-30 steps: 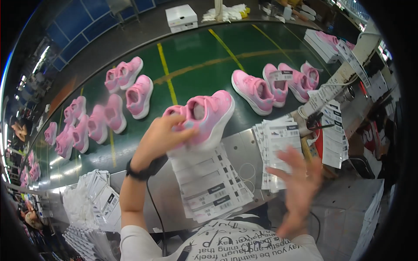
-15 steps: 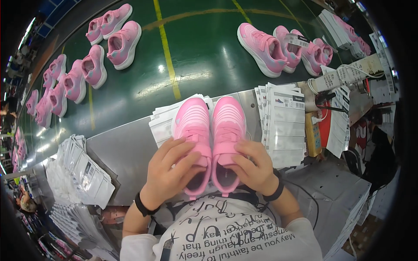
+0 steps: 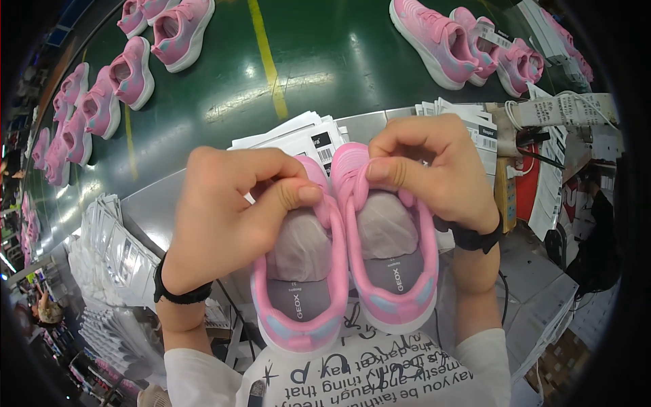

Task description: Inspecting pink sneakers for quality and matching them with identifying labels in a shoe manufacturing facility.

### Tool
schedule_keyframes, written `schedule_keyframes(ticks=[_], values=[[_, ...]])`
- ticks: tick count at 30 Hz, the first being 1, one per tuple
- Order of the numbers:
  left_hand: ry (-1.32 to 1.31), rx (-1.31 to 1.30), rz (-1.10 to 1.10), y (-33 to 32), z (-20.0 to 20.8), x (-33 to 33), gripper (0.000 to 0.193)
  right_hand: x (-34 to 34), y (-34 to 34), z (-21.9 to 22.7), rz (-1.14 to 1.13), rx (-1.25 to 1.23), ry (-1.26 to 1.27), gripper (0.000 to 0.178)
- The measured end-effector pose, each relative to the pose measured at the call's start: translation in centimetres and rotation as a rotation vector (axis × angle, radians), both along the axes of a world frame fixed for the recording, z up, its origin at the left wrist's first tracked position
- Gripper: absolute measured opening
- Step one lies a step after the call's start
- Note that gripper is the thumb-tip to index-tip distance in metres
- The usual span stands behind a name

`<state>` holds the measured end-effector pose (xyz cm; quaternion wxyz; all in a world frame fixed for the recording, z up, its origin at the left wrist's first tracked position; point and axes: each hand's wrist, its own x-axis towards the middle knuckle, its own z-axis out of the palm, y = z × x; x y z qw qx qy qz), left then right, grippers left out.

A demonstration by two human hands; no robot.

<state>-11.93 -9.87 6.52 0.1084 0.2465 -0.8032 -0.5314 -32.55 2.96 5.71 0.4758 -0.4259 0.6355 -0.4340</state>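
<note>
A pair of pink sneakers stands side by side in front of my chest, heels toward me and openings facing up. My left hand (image 3: 234, 217) pinches the tongue and strap area of the left sneaker (image 3: 298, 334) between thumb and forefinger. In the same way, my right hand (image 3: 441, 173) grips the right sneaker (image 3: 397, 308) near its strap. Pale crumpled stuffing fills the front of both shoes, and grey insoles show behind it. My fingers partly cover the toes and straps.
Beyond the metal ledge runs a green conveyor belt (image 3: 332, 74) with rows of pink sneakers (image 3: 132, 73) at left and more pink sneakers (image 3: 441, 41) at right. Stacked white printed sheets (image 3: 298, 136) lie behind the pair. Another white stack (image 3: 119, 251) is at left.
The pair has tilted and come closer, so the openings now face up and show stuffing and insoles. Both hands moved from lying over the straps to pinching at the tongues.
</note>
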Motion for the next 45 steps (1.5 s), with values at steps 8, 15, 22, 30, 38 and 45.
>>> schedule_keyframes(ticks=[8, 15, 22, 30, 38, 45], values=[[-0.164, 0.269, 0.045, -1.1, -0.1, -1.4, 0.02, -0.8, -0.6, -1.9, -0.052, -0.021, -0.148, 0.018], [0.214, -0.708, -0.165, 3.4, -3.9, 4.5, 0.032, 4.3, 5.8, -5.0, -0.059, -0.606, 0.689, 0.023], [-0.229, -0.347, 0.062, 4.3, -4.7, 4.9, 0.076, 4.7, 5.8, -5.0, -0.024, -0.111, 0.633, 0.074], [0.387, 0.355, 0.444, 2.3, -1.1, 3.3, 0.064, 3.3, 5.1, 0.1, -0.497, -0.266, 0.085, 0.056], [0.773, 1.125, 0.737, 0.9, -8.2, 1.6, 0.053, 2.1, 2.4, -6.7, -0.516, -0.49, -0.999, 0.057], [-0.149, -0.476, 0.339, -9.3, -9.3, -3.0, 0.032, -4.2, -6.3, -8.2, -0.19, -0.208, 0.624, 0.049]])
